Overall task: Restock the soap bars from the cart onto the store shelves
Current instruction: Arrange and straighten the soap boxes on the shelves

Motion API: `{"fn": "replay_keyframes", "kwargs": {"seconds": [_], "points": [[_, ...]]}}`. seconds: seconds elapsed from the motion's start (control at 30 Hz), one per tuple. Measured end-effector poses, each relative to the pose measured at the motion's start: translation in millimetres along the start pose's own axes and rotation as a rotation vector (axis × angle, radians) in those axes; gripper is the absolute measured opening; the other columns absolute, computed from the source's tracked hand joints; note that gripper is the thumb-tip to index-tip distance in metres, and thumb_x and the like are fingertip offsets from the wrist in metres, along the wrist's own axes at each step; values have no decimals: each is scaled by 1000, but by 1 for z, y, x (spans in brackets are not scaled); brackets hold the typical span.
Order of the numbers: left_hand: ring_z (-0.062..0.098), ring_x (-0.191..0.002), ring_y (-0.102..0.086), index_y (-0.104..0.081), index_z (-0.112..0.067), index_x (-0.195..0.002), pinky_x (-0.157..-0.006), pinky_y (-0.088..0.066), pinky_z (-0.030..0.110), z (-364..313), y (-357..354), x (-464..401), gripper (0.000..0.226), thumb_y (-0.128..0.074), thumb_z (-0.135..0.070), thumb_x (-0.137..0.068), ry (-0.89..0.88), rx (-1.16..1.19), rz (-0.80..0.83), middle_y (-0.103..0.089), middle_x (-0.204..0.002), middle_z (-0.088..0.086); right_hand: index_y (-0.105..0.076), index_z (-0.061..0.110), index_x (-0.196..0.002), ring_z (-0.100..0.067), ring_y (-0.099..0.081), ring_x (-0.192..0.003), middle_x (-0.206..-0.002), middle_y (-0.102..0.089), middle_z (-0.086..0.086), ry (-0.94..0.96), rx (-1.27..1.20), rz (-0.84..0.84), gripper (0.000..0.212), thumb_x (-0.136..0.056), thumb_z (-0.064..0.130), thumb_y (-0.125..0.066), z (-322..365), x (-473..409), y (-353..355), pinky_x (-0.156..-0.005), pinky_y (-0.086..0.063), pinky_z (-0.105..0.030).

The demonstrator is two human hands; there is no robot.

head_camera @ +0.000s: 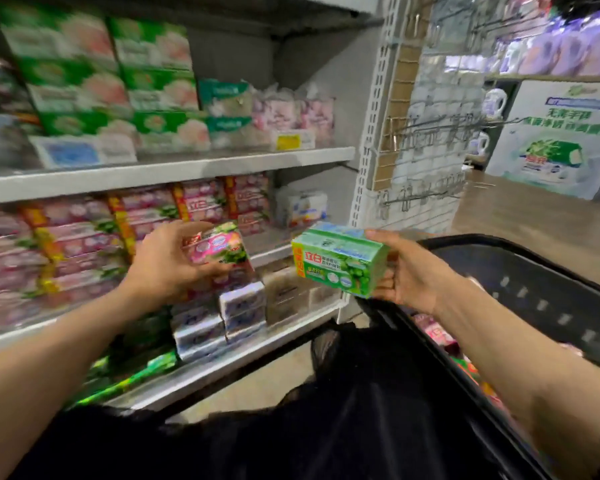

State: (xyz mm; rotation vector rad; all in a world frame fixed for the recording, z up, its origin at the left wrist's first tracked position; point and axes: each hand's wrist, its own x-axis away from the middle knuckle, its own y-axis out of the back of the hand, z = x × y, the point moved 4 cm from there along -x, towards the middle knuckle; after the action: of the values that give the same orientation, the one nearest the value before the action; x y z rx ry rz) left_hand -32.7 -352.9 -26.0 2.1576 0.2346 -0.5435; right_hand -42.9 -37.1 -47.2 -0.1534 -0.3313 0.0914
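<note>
My left hand (pixel 168 261) grips a pink soap pack (pixel 219 249) in front of the middle shelf (pixel 274 252), next to rows of similar pink packs (pixel 84 244). My right hand (pixel 407 275) holds a green soap pack (pixel 340 259) by its right end, in the air between the shelf end and the black cart (pixel 534 282). More pink and coloured packs (pixel 437 332) lie down inside the cart.
The upper shelf (pixel 174 168) carries green-and-pink boxes and bagged goods. White and purple packs (pixel 222 317) are stacked on the lower shelf. A pegboard end panel (pixel 413 140) with bare metal hooks stands right of the shelves. A large cardboard box (pixel 555 140) sits on the floor beyond.
</note>
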Motion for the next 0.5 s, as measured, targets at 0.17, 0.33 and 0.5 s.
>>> {"fn": "replay_keyframes", "kwargs": {"seconds": [0.17,0.33,0.5], "points": [[10,-65,-64,-67,-19,-115,-61,-51,21,82,55,45,92,-81,-72,-42,264,-81,12,-71,-88,0,-68,13,-97,-23,-71,-77,-90,-75,-11,-98,140,166,22,-78,24,-73,-38,-42,-113,-71,-59,-39],[14,-76,-65,-71,-20,-111,-67,-50,32,141,81,90,81,-82,-68,-47,394,-179,-3,-71,-86,-2,-65,9,-111,-25,-71,-88,-96,-73,-13,-244,291,253,43,-72,18,-79,-93,-71,-200,-75,-59,-40],[20,-97,-63,-66,-16,-122,-80,-48,31,185,90,123,76,-87,-47,-56,500,-223,23,-70,-109,2,-64,7,-109,-24,-69,-70,-87,-72,-14,-368,204,206,39,-74,15,-77,-157,-98,-251,-48,-56,-32]]}}
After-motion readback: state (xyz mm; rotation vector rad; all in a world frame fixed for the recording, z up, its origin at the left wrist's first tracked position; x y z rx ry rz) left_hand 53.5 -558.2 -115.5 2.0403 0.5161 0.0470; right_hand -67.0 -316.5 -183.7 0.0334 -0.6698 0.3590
